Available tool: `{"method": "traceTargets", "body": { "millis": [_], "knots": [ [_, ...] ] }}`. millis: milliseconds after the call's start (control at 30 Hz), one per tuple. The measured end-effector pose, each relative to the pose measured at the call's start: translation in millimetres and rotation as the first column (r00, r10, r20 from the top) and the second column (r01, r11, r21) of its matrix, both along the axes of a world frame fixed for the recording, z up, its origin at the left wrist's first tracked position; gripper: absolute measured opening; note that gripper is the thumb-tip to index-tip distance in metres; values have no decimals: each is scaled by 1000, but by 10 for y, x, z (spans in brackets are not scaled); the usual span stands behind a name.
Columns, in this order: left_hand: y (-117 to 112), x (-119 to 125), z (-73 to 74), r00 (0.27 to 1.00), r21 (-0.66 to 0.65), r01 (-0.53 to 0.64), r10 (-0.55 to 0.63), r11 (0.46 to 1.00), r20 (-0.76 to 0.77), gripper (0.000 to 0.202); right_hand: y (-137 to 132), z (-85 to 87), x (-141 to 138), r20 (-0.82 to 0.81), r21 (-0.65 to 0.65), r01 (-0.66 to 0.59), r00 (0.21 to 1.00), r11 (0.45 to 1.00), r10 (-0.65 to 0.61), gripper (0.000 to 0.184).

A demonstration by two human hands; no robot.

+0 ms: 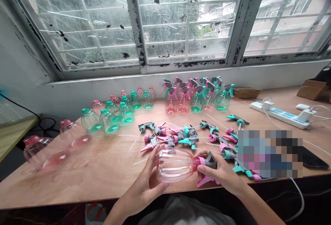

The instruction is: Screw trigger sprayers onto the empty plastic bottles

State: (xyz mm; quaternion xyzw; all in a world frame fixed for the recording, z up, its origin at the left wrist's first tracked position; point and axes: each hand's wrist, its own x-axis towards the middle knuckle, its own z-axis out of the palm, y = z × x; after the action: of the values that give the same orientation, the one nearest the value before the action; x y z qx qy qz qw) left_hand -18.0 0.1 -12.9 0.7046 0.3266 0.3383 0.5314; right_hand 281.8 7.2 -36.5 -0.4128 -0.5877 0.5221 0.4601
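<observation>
A clear pink spray bottle (174, 165) lies sideways between my hands, above the table's front edge. My left hand (151, 180) is wrapped round its base end. At the neck, my right hand (219, 170) grips the spray head (201, 161), which has a pink collar, a grey body and a pink trigger. The head sits against the bottle's mouth; how tightly it is screwed I cannot tell. Just beyond lie loose spray heads (190, 137) in pink, teal and grey, with thin clear tubes.
Headless pink and green bottles (112, 120) stand along the left and back. Bottles with spray heads (196, 97) are grouped under the window. On the right are a white power strip (281, 114), cables, a cardboard box (311, 89) and a dark flat object (314, 156).
</observation>
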Motion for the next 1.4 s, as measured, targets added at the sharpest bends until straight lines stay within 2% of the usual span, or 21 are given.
{"method": "traceTargets", "body": {
  "millis": [233,467,600,767,900,1067,1400],
  "knots": [
    [15,-34,-75,1000,35,-12,12,999,4,79,5,-24,10,0,33,-10,1000,999,10,33],
    [9,0,11,997,74,9,-3,997,-72,96,-28,31,-7,-17,12,-20,1000,1000,20,31],
    [4,-9,41,992,93,17,-5,996,-126,92,-43,58,-13,-35,11,-26,999,1000,26,31],
    [5,-15,45,980,142,-14,41,990,-193,92,-32,10,0,-29,26,-1,1000,1000,2,29],
    [7,-7,52,982,132,-17,41,991,-183,92,-5,-38,14,10,70,18,1000,997,-19,29],
    [6,-10,45,988,115,-19,37,993,-149,89,12,-57,34,40,58,-3,999,998,0,32],
    [16,9,5,1000,93,23,-23,995,0,80,-33,33,-18,-49,27,-4,999,1000,6,29]
  ]
}}
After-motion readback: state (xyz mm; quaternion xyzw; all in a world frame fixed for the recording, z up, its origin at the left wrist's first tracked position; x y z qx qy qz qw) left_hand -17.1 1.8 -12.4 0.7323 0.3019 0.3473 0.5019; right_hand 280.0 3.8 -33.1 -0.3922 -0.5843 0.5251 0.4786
